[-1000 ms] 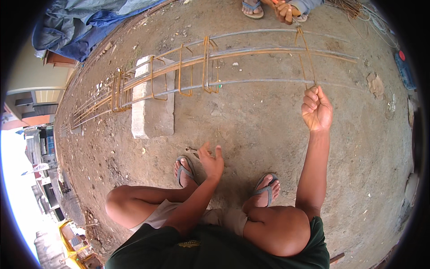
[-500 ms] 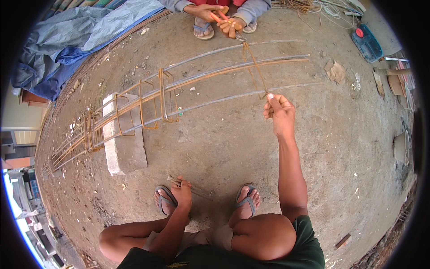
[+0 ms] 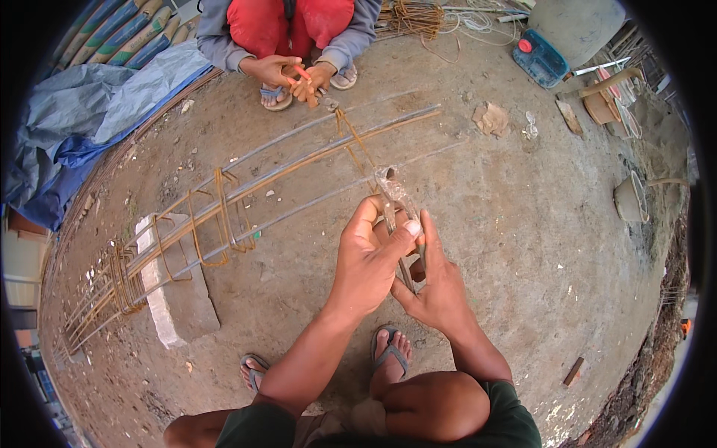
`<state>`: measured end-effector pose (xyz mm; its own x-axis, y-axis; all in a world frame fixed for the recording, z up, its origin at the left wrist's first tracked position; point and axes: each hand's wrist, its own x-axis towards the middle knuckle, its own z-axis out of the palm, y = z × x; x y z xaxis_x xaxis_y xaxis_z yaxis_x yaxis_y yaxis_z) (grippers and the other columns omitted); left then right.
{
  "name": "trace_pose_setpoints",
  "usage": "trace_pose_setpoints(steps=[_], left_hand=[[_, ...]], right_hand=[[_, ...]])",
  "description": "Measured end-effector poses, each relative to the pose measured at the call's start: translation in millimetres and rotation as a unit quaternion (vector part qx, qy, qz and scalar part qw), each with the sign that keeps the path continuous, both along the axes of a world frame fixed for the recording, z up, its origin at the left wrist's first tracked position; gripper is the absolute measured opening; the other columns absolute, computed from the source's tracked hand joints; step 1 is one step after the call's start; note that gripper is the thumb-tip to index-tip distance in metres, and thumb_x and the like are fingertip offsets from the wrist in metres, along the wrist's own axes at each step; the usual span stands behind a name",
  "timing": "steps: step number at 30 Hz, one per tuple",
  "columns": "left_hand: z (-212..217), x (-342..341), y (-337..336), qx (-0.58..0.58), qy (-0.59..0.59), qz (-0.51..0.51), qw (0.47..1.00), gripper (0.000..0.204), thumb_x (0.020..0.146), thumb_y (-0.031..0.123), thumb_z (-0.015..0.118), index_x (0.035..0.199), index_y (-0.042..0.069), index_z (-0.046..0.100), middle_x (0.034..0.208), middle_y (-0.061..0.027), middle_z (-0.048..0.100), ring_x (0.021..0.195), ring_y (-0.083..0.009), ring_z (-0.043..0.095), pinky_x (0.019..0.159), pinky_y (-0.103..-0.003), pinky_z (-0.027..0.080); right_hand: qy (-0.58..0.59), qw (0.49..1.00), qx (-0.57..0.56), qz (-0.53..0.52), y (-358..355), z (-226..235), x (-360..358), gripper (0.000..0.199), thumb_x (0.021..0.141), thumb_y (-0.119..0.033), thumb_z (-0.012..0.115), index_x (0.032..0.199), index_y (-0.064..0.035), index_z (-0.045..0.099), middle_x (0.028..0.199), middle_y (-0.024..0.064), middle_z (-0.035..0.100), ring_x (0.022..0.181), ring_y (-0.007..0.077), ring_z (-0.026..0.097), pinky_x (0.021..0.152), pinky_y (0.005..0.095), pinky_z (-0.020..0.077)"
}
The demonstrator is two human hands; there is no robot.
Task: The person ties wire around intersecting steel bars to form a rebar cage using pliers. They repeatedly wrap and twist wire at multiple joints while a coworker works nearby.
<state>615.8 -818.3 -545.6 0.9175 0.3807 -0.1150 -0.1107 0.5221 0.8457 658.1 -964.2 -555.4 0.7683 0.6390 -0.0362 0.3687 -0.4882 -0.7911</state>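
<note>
Bare brown ground all around, strewn with pale chips; at upper left, a crumpled grey and blue tarpaulin beside stacked sacks; at upper right, a teal jug with a red cap; farther down that side, a grey bucket tipped over; straight ahead, slanting up from the left, long steel bars, propped on a pale block; around the bars, rusty stirrups, several bunched toward the left end, plus a lone stirrup toward the right end.

Just on the near side of that lone stirrup, metal pincers, held up off the ground, head pointing away from the body; left hand curled around the handles, thumb laid across; right hand also on the pincers, index finger stretched up along one handle, thumb near the lower end; both sets of fingers mostly closed, with hold of nothing but the pincers; handles slightly apart, jaw contact impossible to tell; beyond the bars, a crouching co-worker in red trousers, gripping orange-handled pliers, tip close to the lone stirrup's far corner.
</note>
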Motion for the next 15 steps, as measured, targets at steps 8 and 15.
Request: trace_pose_setpoints(steps=[8,15], left_hand=[[-59,52,61,0.651,0.089,0.085,0.749,0.037,0.106,0.03,0.063,0.133,0.003,0.065,0.134,-0.0174,0.068,0.127,-0.0332,0.063,0.107,-0.045,0.047],[-89,109,106,0.441,0.323,-0.177,0.819,0.039,0.101,0.044,0.068,0.107,0.005,0.073,0.091,-0.0051,0.076,0.073,-0.0182,0.066,0.077,-0.04,0.055]], right_hand=[[0.186,0.967,-0.01,-0.175,-27,-57,47,0.046,0.105,-0.028,0.059,0.141,0.002,0.058,0.077,0.0115,0.067,0.074,0.0248,0.07,0.075,0.0375,0.0568],[-0.012,0.993,-0.099,-0.062,-26,-76,19,0.06,0.105,-0.027,0.059,0.16,-0.0132,0.042,0.117,0.0298,0.071,0.106,0.0478,0.07,0.09,0.0493,0.0556]])
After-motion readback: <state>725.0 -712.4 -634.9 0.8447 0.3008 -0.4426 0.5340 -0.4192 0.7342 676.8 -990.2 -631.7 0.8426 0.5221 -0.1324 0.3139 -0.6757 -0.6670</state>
